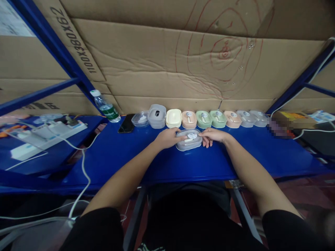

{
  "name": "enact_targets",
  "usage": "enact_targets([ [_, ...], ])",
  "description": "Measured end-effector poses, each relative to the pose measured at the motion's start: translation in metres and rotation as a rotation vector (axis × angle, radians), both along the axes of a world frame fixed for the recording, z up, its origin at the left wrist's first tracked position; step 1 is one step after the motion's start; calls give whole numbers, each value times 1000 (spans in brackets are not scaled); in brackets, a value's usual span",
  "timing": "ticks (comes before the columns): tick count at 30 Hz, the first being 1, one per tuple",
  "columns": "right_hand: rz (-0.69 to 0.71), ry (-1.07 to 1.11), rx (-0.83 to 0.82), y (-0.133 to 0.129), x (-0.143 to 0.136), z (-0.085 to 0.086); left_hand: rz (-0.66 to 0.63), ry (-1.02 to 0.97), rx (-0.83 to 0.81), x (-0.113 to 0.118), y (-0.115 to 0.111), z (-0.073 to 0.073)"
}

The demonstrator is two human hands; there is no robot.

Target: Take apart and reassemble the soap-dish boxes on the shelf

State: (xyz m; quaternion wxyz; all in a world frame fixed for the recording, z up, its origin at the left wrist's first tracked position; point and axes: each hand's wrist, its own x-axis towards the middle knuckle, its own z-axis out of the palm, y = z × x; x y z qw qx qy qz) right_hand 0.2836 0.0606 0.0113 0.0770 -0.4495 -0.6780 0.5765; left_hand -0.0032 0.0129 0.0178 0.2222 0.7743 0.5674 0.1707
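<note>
A grey oval container (pixel 188 143) with a clear lid and a round white label rests on the blue table in front of me. My left hand (pixel 169 138) grips its left side, the thumb lying over the lid. At its right end my right hand (pixel 211 136) holds the edge between thumb and fingers, the other fingers curled. Behind it stands a row of similar lidded boxes: pink (pixel 188 119), green (pixel 204 119), another green (pixel 218 119), peach (pixel 232 119) and grey (pixel 246 119). Left of them are stacked cream trays (pixel 173 118) and grey trays (pixel 157 116).
Clear lids (pixel 140 119), a black phone (pixel 126 123) and a water bottle (pixel 106 107) stand at the back left. Further left lies a white power strip (pixel 48 140) with cables. A cardboard box (pixel 297 119) is at the right. Cardboard (pixel 157 52) walls the table's back.
</note>
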Motion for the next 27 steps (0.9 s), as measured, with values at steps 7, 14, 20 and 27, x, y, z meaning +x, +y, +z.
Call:
enact_targets([
  [7, -26, -31, 84, -3, -4, -2, -7, 49, -34, -3, 2, 2],
  [14, -16, -67, 153, -3, -6, -1, -34, 35, -60, -7, 6, -1],
  [20, -139, -76, 625, -5, 0, 6, -17, 102, -23, -4, 1, 0],
  [27, -87, -274, 970, -14, 3, 23, -240, -73, -89, 4, -7, -3],
])
